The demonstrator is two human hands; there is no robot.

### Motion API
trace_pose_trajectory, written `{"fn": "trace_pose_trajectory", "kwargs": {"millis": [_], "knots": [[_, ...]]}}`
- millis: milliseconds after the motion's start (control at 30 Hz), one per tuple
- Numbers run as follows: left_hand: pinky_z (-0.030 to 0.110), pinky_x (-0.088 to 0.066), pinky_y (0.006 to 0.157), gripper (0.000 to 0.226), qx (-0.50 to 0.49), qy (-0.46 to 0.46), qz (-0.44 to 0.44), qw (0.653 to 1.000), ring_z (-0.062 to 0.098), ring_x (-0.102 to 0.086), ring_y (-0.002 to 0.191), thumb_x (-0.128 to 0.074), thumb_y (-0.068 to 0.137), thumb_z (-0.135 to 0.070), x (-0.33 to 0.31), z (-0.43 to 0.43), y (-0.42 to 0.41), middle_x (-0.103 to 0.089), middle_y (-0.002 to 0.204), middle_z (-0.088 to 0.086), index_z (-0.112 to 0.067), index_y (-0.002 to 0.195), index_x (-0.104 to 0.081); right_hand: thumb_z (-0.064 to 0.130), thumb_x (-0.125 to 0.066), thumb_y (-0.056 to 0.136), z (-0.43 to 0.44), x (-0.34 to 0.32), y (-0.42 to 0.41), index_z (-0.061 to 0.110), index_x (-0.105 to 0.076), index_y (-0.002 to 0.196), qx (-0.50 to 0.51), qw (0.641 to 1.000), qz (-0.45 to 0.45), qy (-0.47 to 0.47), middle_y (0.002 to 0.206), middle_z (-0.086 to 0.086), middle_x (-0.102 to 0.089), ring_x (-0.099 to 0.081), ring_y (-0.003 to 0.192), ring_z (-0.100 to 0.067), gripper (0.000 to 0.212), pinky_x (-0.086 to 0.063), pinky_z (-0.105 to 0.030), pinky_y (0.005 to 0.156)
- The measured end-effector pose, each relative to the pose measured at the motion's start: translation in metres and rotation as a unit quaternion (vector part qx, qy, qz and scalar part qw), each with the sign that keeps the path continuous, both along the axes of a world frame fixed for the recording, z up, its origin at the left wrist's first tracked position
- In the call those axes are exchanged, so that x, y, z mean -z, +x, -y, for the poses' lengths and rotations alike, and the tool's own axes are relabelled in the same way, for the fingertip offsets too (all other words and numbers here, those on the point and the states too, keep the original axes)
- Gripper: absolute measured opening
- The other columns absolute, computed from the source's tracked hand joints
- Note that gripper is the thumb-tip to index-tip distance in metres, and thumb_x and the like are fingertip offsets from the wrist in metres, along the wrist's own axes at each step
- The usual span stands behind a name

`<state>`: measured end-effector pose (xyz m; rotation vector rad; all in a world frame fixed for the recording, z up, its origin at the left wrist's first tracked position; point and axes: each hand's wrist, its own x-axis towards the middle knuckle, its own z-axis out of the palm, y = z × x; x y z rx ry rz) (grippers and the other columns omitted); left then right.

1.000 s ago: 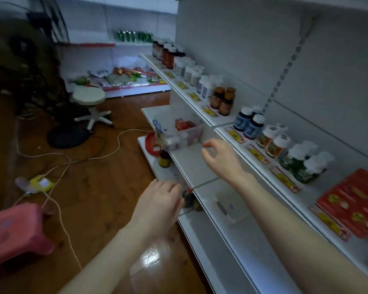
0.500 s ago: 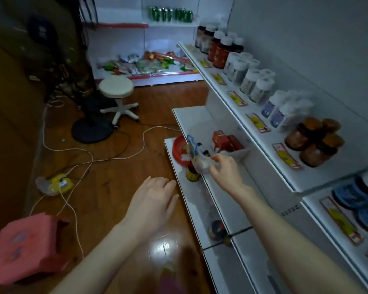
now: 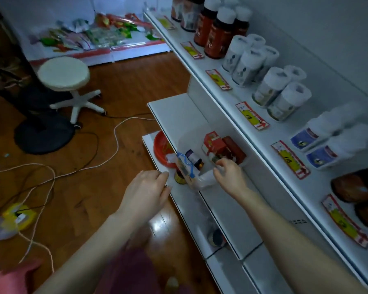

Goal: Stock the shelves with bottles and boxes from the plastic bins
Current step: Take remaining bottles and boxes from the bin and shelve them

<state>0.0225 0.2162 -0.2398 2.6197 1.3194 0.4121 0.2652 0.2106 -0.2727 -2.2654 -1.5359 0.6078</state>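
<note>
A clear thin-walled plastic bin point(image 3: 203, 182) sits on the white middle shelf point(image 3: 221, 209), holding red cardboard boxes point(image 3: 214, 143) and a small dark-capped bottle point(image 3: 190, 154). The right hand point(image 3: 228, 176) curls its fingers over the near rim; whether they pinch anything is unclear. The left hand point(image 3: 147, 189) hovers beside, fingers relaxed. The boxes look light and crushable: grip the flat sides.

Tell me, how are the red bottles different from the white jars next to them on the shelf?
The red bottles are dark red-brown; the white jars are pale. The red bottles stand taller and slimmer; the white jars are shorter and stubbier. The red bottles sit farther along the shelf than the white jars. Both have white caps and stand upright.
</note>
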Motion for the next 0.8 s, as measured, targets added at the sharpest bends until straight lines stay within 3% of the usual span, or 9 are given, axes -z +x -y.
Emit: {"fn": "trace_pose_trajectory", "kwargs": {"millis": [233, 333, 400, 633, 733, 800], "knots": [[0.024, -0.053, 0.056, 0.031, 0.137, -0.025, -0.022, 0.99, 0.015, -0.067, 0.064, -0.085, 0.058, -0.025, 0.03, -0.13, 0.015, -0.069, 0.072, -0.001, -0.012, 0.083, -0.072, 0.014, -0.053, 0.09, -0.046, 0.035, -0.003, -0.002, -0.055, 0.118, 0.144, 0.986, -0.029, -0.075, 0.121, -0.02, -0.058, -0.054, 0.112, -0.031, 0.032, -0.04, -0.031, 0.09], [0.03, -0.055, 0.058, 0.023, 0.175, -0.053, -0.028, 0.983, 0.023, -0.067, 0.069, -0.066, 0.074, -0.028, 0.058, -0.173, 0.032, -0.07, 0.08, 0.005, -0.01, 0.089, -0.07, 0.013, -0.053, 0.091, -0.059, 0.052, -0.005, -0.002, -0.054, 0.12, 0.168, 0.982, -0.03, -0.086, 0.121, -0.019, -0.057, -0.052, 0.113, -0.03, 0.033, -0.037, -0.027, 0.09], [0.034, -0.056, 0.059, 0.034, 0.208, -0.073, -0.022, 0.975, 0.029, -0.066, 0.07, -0.047, 0.079, -0.028, 0.077, -0.191, 0.045, -0.069, 0.08, 0.012, -0.005, 0.087, -0.069, 0.014, -0.054, 0.091, -0.063, 0.063, -0.002, -0.003, -0.054, 0.121, 0.181, 0.979, -0.027, -0.087, 0.122, -0.02, -0.056, -0.051, 0.115, -0.03, 0.034, -0.035, -0.028, 0.093], [0.038, -0.054, 0.064, 0.04, 0.226, -0.066, 0.004, 0.972, 0.036, -0.064, 0.074, -0.043, 0.081, -0.025, 0.136, -0.224, 0.102, -0.065, 0.084, 0.023, 0.006, 0.09, -0.067, 0.021, -0.054, 0.092, -0.091, 0.113, 0.04, 0.006, -0.05, 0.124, 0.21, 0.974, -0.014, -0.089, 0.124, -0.012, -0.053, -0.049, 0.116, -0.025, 0.036, -0.037, -0.027, 0.091], [0.044, -0.054, 0.077, 0.043, 0.221, -0.052, 0.012, 0.974, 0.04, -0.064, 0.09, -0.043, 0.08, -0.024, 0.168, -0.237, 0.122, -0.064, 0.101, 0.027, 0.008, 0.101, -0.064, 0.02, -0.06, 0.087, -0.113, 0.143, 0.058, 0.004, -0.052, 0.116, 0.22, 0.974, -0.001, -0.053, 0.114, -0.013, -0.055, -0.051, 0.109, -0.027, 0.034, -0.042, -0.033, 0.086], [0.048, -0.05, 0.085, 0.049, 0.224, -0.052, 0.007, 0.973, 0.04, -0.062, 0.102, -0.041, 0.08, -0.026, 0.187, -0.243, 0.128, -0.062, 0.113, 0.027, 0.008, 0.108, -0.063, 0.024, -0.064, 0.085, -0.132, 0.162, 0.067, 0.005, -0.05, 0.121, 0.228, 0.973, 0.008, -0.041, 0.119, -0.012, -0.052, -0.047, 0.112, -0.026, 0.043, -0.041, -0.034, 0.089]]}}
